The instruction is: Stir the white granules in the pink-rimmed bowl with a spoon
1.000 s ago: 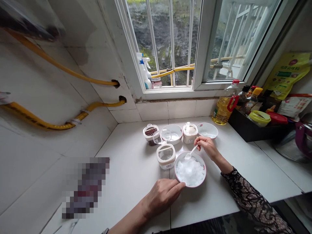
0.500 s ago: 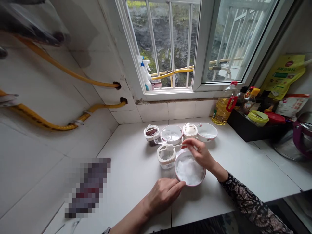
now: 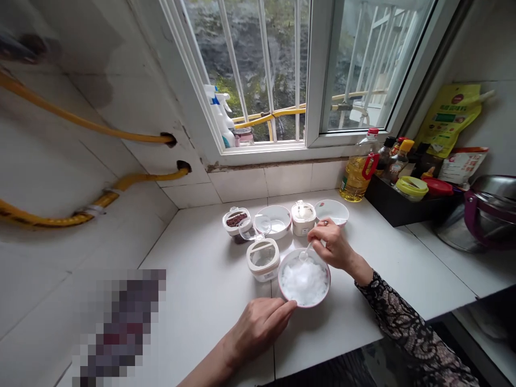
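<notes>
A bowl (image 3: 282,287) with a pink rim holds a heap of white grains (image 3: 304,279). My left hand (image 3: 266,322) grips the near left part of its rim, fingers closed. In my right hand (image 3: 332,244) is a small white spoon (image 3: 304,255), its tip over the far side of the heap. Directly left of the bowl stands a lidded jar (image 3: 263,277), its flip lid up. Behind are a jar of dark red bits (image 3: 237,221), a white bowl (image 3: 278,228), a jar of pale powder (image 3: 303,226) and another white bowl (image 3: 336,211).
An oil bottle (image 3: 357,174) stands by the window wall, beside a black rack (image 3: 387,204) of bottles and tubs. A metal pot (image 3: 455,228) sits far right. Yellow hoses (image 3: 133,180) run along the left wall. A blurred patch (image 3: 124,322) covers something at left.
My right hand has brought the spoon from over the open jar to above the heap in the bowl. My left hand stays on the rim. The view has shifted slightly right.
</notes>
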{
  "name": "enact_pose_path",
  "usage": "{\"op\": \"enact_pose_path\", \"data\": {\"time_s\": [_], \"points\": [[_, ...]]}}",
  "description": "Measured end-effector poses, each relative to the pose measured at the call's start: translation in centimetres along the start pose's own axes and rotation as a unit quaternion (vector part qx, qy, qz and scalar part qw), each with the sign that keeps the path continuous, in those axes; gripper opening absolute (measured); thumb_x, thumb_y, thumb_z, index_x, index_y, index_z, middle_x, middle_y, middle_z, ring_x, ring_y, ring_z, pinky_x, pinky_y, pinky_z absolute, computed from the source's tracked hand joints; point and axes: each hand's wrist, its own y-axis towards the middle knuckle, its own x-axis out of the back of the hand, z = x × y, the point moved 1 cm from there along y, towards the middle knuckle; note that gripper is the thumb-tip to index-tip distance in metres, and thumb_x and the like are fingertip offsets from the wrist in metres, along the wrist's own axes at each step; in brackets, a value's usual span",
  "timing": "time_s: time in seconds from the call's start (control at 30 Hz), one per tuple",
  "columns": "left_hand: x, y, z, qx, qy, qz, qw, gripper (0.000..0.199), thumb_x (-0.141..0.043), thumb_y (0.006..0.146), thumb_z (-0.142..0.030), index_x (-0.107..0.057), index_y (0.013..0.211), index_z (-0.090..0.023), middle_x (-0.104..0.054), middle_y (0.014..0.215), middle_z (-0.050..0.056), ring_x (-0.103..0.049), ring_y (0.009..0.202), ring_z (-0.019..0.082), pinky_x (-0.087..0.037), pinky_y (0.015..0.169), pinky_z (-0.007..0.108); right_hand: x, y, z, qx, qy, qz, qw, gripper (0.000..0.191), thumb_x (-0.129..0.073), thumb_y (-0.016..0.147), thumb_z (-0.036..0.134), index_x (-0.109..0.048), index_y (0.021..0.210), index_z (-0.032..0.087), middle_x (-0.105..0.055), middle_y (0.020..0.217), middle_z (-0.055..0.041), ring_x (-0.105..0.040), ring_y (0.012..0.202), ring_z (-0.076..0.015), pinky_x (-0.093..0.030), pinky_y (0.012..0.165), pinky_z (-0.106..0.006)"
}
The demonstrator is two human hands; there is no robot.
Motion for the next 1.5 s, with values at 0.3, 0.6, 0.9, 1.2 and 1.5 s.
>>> {"op": "enact_pose_path", "data": {"time_s": [0.3, 0.6, 0.9, 1.2, 1.5], "points": [[0.4, -0.2, -0.1, -0.004, -0.011, 0.004, 1.000, 0.022, -0.043, 0.096, -0.007, -0.056, 0.114, -0.011, -0.061, 0.063, 0.000, -0.054, 0.048, 0.010, -0.041, 0.045, 0.021, -0.9, -0.2, -0.3, -0.121, 0.066, 0.010, 0.990, 0.023, -0.045, 0.076, 0.010, -0.062, 0.065, 0.022, -0.065, 0.058, 0.0010, -0.055, 0.059, -0.0160, -0.041, 0.083, -0.035], [0.6, -1.2, -0.3, 0.001, -0.031, 0.016, 0.999, 0.031, -0.047, 0.095, -0.008, -0.057, 0.124, -0.012, -0.062, 0.067, 0.001, -0.058, 0.054, 0.011, -0.051, 0.055, 0.021, -1.2, -0.2, -0.6, -0.140, 0.077, 0.018, 0.987, 0.022, -0.046, 0.075, 0.011, -0.062, 0.064, 0.021, -0.063, 0.057, 0.0015, -0.055, 0.060, -0.0157, -0.040, 0.084, -0.035], [0.6, -1.4, -0.2, 0.001, -0.032, 0.002, 0.999, 0.030, -0.048, 0.093, -0.006, -0.057, 0.121, -0.013, -0.061, 0.065, 0.001, -0.059, 0.054, 0.011, -0.051, 0.055, 0.020, -1.7, -0.3, -0.7, -0.151, 0.114, 0.046, 0.981, 0.023, -0.044, 0.073, 0.010, -0.062, 0.063, 0.021, -0.060, 0.053, 0.0022, -0.055, 0.063, -0.0161, -0.039, 0.082, -0.034], [1.0, -0.6, -0.2, 0.011, -0.035, -0.011, 0.999, 0.024, -0.047, 0.094, -0.005, -0.056, 0.114, -0.011, -0.063, 0.063, 0.000, -0.058, 0.051, 0.010, -0.045, 0.049, 0.021, -1.8, -0.4, -0.4, -0.233, 0.237, 0.016, 0.943, 0.020, -0.045, 0.073, 0.016, -0.063, 0.065, 0.019, -0.055, 0.050, 0.0027, -0.051, 0.051, -0.0127, -0.042, 0.061, -0.027], [1.0, -0.3, -0.1, 0.037, -0.070, -0.019, 0.997, 0.012, -0.048, 0.098, -0.013, -0.058, 0.105, -0.014, -0.066, 0.066, 0.001, -0.060, 0.051, 0.011, -0.043, 0.051, 0.022, -2.2, -0.5, -1.1, -0.281, 0.275, 0.004, 0.919, 0.019, -0.047, 0.070, 0.013, -0.064, 0.064, 0.018, -0.055, 0.049, 0.0033, -0.051, 0.048, -0.0107, -0.039, 0.053, -0.022]]}}
